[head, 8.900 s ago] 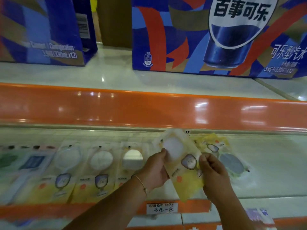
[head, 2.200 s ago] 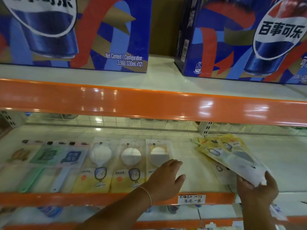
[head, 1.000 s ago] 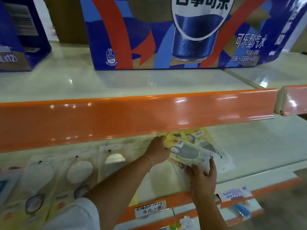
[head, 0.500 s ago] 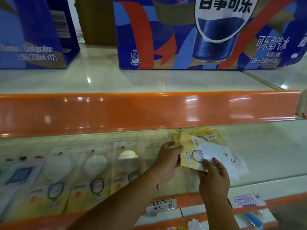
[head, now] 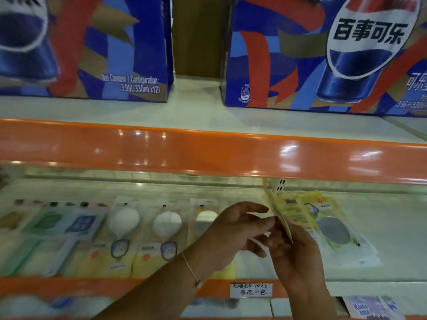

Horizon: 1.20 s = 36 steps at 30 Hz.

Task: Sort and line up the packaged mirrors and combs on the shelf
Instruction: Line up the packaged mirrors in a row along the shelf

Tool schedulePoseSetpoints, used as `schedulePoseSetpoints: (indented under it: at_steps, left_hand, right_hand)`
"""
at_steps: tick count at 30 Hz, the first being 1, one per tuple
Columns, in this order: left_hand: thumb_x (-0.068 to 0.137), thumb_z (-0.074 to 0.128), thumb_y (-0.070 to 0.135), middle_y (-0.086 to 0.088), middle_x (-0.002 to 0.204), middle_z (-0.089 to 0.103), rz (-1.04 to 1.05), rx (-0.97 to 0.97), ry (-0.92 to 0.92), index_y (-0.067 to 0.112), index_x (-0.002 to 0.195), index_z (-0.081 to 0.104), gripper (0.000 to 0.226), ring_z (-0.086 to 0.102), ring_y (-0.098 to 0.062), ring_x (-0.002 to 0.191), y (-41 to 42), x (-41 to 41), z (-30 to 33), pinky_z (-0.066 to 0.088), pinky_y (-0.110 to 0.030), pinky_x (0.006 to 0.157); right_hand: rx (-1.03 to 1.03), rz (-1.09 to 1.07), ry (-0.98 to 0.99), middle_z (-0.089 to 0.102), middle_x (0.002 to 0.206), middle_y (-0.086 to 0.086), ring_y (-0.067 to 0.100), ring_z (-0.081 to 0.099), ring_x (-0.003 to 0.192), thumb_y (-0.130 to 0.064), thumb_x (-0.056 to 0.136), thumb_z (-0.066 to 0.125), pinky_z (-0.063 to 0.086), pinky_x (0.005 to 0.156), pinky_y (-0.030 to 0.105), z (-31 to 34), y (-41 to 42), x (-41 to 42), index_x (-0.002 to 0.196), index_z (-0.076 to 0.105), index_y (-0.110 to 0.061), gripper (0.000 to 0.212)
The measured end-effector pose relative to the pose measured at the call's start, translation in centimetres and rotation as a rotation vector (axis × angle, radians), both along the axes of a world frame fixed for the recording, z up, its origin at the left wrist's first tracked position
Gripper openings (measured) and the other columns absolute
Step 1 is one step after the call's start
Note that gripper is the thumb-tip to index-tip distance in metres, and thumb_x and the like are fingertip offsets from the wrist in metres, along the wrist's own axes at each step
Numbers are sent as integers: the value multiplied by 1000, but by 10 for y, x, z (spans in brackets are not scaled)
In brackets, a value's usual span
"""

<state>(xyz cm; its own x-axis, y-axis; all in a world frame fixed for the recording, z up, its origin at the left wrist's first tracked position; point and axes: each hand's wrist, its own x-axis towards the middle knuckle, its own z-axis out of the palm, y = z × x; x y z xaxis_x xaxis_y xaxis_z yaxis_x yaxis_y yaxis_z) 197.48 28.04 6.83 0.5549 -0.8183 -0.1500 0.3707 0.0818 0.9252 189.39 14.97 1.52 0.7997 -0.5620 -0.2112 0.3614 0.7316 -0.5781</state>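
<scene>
Right hand (head: 298, 255) pinches a yellow mirror packet (head: 283, 215) edge-on, long axis upright; the left hand (head: 233, 234), fingers loosely spread, touches it. The row's open slot (head: 249, 264) lies just left, beside the last lined-up packet (head: 203, 218).

Left carton (head: 97, 54): "Net Content / Configuration: 3.96L(330mLx12)". Right carton (head: 323, 54): "百事可乐". Price tag (head: 251, 290): "3元一包". Lower label (head: 360, 308): "Kuma", rest unclear.

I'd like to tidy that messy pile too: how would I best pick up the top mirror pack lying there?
Pinch the pack by its near right corner, coming from the front: it lies flat and thin, and that clear edge overhangs the pile toward the shelf front.
</scene>
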Motion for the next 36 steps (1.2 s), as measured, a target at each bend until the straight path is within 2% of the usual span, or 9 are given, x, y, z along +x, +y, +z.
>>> schedulePoseSetpoints:
  at_steps: [3, 8, 13, 17, 21, 25, 31, 33, 36]
  left_hand:
    - [94, 56, 18, -21, 92, 66, -1, -20, 84, 1, 115, 57, 27, 62, -33, 72, 20, 4, 1, 53, -36, 55]
    - [84, 38, 75, -19, 88, 64, -182, 65, 149, 7, 100, 67, 75, 63, -32, 70, 60, 9, 1, 54, -35, 51]
    - [98, 47, 36, -14, 58, 58, 72, 214, 120, 4, 94, 55, 33, 53, -26, 47, 89, 2, -9, 47, -28, 45]
    - [98, 49, 26, -9, 57, 61, 133, 221, 7, -3, 96, 53, 29, 55, -23, 45, 108, -1, -23, 47, -26, 47]
    - [91, 56, 38, 0, 74, 70, 145, 367, -293, 15, 90, 66, 25, 65, -14, 67, 131, -2, -38, 56, -34, 74]
    - [86, 62, 45, 4, 98, 73, 106, 441, -320, 32, 108, 69, 27, 65, -5, 94, 156, 4, -54, 50, -23, 89]
    - [89, 57, 38, 20, 104, 63, 63, 463, -681, 36, 91, 66, 9, 45, 22, 89, 175, 8, -77, 28, 3, 86]
    - [87, 57, 34, 15, 103, 66, 96, 419, -619, 33, 99, 64, 14, 55, 10, 91, 168, 9, -86, 41, -12, 93]
    - [90, 55, 32, 0, 86, 67, 140, 413, -686, 26, 117, 60, 28, 60, -5, 73, 148, 11, -99, 49, -22, 74]
  right_hand:
    - [-50, 40, 53, 65, 84, 10, 17, 63, 58, -8, 84, 54, 53, 52, 23, 2, 9, 8, 95, 59, -3, 14]
    - [-250, 80, 209, 65, 89, 21, 36, 63, 82, -5, 89, 49, 49, 73, 43, 1, 27, 22, 88, 63, -7, 14]
    - [-356, 97, 357, 57, 92, 21, 35, 57, 84, -10, 74, 61, 44, 77, 45, -3, 52, 41, 73, 71, -13, 10]
    - [-353, 171, 409, 66, 107, 26, 42, 66, 92, -16, 76, 71, 53, 85, 56, -6, 76, 57, 99, 67, -3, 27]
    - [-528, 148, 533, 68, 106, 11, 25, 71, 72, -10, 85, 66, 54, 52, 29, -4, 100, 63, 121, 59, -23, 38]
    - [-560, 131, 627, 50, 135, 12, 30, 62, 98, -17, 80, 75, 52, 79, 40, -12, 117, 66, 147, 30, -25, 81]
    - [-667, 11, 721, 63, 97, 13, 14, 58, 70, -15, 86, 68, 44, 63, 30, 2, 112, 49, 111, 57, -17, 27]
    - [-651, -54, 770, 62, 96, 11, 15, 58, 70, -21, 88, 67, 43, 60, 28, -1, 93, 36, 115, 57, -20, 29]
    - [-728, -13, 861, 66, 97, 10, 21, 63, 77, -26, 89, 65, 45, 59, 29, -6, 63, 17, 112, 60, -13, 28]
